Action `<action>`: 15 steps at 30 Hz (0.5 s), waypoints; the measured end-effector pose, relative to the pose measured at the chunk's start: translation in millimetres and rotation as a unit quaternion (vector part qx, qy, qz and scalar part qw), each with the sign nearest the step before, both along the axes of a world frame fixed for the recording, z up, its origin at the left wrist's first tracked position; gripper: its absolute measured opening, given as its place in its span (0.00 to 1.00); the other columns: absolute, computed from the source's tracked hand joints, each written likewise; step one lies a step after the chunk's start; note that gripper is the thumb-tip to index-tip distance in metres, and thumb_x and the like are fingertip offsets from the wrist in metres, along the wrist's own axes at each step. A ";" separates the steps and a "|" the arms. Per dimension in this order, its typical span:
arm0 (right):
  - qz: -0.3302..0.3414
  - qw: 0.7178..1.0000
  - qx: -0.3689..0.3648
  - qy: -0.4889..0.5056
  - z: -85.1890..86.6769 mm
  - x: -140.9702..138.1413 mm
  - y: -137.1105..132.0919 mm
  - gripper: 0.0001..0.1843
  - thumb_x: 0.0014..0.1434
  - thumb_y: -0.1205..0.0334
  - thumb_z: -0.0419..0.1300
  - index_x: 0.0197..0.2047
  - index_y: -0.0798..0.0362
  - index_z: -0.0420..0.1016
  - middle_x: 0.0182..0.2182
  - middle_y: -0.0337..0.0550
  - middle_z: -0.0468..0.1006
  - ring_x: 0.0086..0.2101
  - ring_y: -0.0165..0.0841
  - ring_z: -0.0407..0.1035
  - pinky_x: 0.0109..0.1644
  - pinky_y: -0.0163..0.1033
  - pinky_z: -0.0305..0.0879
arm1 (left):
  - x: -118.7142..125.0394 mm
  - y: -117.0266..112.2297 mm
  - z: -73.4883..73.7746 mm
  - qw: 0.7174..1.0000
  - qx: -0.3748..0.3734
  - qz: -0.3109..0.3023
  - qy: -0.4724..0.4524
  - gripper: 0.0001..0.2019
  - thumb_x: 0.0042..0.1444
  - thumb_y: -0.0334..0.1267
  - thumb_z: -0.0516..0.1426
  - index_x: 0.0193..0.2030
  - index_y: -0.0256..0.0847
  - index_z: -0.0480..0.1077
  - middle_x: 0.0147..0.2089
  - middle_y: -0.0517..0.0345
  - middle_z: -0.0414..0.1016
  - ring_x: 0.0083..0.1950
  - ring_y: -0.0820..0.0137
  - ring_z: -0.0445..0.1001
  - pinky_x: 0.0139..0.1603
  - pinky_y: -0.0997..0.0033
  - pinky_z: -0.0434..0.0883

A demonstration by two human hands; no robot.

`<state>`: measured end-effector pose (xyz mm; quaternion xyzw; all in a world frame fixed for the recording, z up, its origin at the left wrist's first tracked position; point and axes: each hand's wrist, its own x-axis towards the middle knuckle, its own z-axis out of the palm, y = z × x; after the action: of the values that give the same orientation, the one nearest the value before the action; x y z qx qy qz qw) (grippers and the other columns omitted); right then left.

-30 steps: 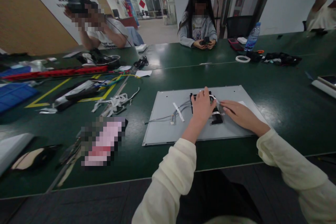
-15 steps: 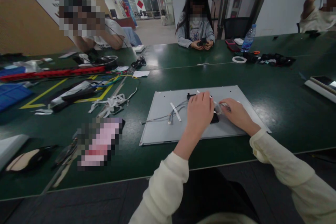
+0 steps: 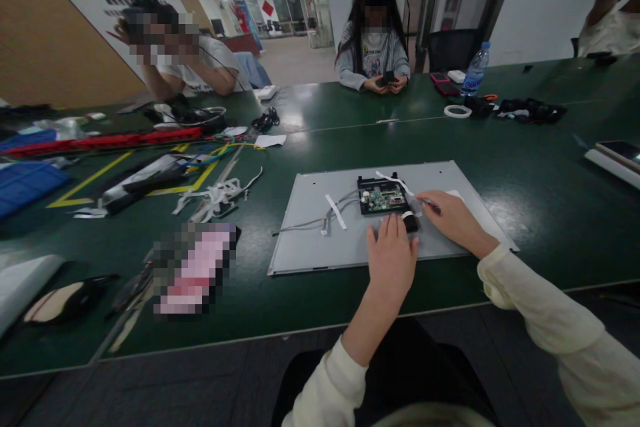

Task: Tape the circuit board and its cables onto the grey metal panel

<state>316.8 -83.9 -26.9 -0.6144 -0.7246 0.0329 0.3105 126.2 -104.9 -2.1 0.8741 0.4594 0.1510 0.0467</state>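
Note:
A grey metal panel (image 3: pixel 310 240) lies flat on the green table (image 3: pixel 350 133) in front of me. A small green circuit board (image 3: pixel 383 197) in a black frame sits on its middle, with grey wires (image 3: pixel 320 220) and white tape strips running left. My left hand (image 3: pixel 393 257) rests flat on the panel's near edge, fingers stretched out, just below the board. My right hand (image 3: pixel 450 220) lies to the right of the board, its fingers pinched on a thin tool or cable end that I cannot make out.
Loose white strips (image 3: pixel 215 197), cables and red bars (image 3: pixel 100 141) crowd the table's left. A pixelated pink object (image 3: pixel 193 270) lies near the left front. A tape roll (image 3: pixel 457 111), water bottle (image 3: pixel 475 70) and black items sit at the back right. Other people sit across the table.
My left hand has pulled back from on top of the circuit board to the panel's near edge, uncovering the board. My right hand has stayed beside the board.

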 end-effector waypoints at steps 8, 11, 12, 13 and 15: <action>0.055 0.998 0.005 -0.038 -1.6 -2.2 -11.7 0.25 0.65 0.54 0.49 0.63 0.52 0.63 0.62 0.50 0.64 0.61 0.41 0.57 0.64 0.52 0.55 | -3.5 -0.6 2.0 1.000 -0.022 0.005 -0.020 0.20 0.66 0.46 0.47 0.59 0.38 0.65 0.64 0.43 0.65 0.65 0.57 0.63 0.63 0.47 0.60; 0.132 0.990 -0.017 -0.057 5.6 -5.3 -23.0 0.33 0.65 0.51 0.50 0.70 0.48 0.50 0.69 0.46 0.49 0.67 0.41 0.43 0.68 0.54 0.47 | -8.8 -1.1 0.4 0.999 -0.031 -0.016 -0.020 0.23 0.64 0.46 0.50 0.62 0.38 0.62 0.67 0.45 0.61 0.67 0.60 0.60 0.65 0.52 0.58; 0.149 0.987 -0.025 -0.060 8.0 -6.3 -26.0 0.34 0.64 0.50 0.50 0.71 0.46 0.47 0.70 0.44 0.46 0.68 0.41 0.40 0.68 0.55 0.45 | -10.2 -0.9 -0.1 0.999 -0.034 -0.022 -0.018 0.24 0.64 0.46 0.51 0.63 0.37 0.61 0.67 0.45 0.60 0.68 0.60 0.59 0.66 0.53 0.58; 0.159 0.985 -0.032 -0.061 10.0 -7.1 -28.1 0.36 0.64 0.49 0.51 0.71 0.45 0.45 0.70 0.43 0.44 0.68 0.42 0.39 0.68 0.55 0.45 | -11.4 -0.5 -0.6 0.999 -0.036 -0.025 -0.017 0.24 0.63 0.45 0.52 0.63 0.37 0.61 0.68 0.45 0.60 0.68 0.60 0.59 0.66 0.53 0.57; 0.169 0.983 -0.041 -0.061 12.5 -7.9 -30.1 0.38 0.63 0.47 0.52 0.72 0.43 0.43 0.70 0.43 0.41 0.68 0.42 0.37 0.68 0.56 0.44 | -13.3 0.9 -1.2 0.999 -0.038 -0.030 -0.023 0.24 0.63 0.45 0.51 0.63 0.37 0.61 0.67 0.45 0.61 0.67 0.60 0.60 0.67 0.53 0.57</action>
<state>308.8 -113.9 -14.4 -0.4958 -0.8337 0.0773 0.2306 112.9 -103.9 -3.3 0.8812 0.4375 0.1519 0.0945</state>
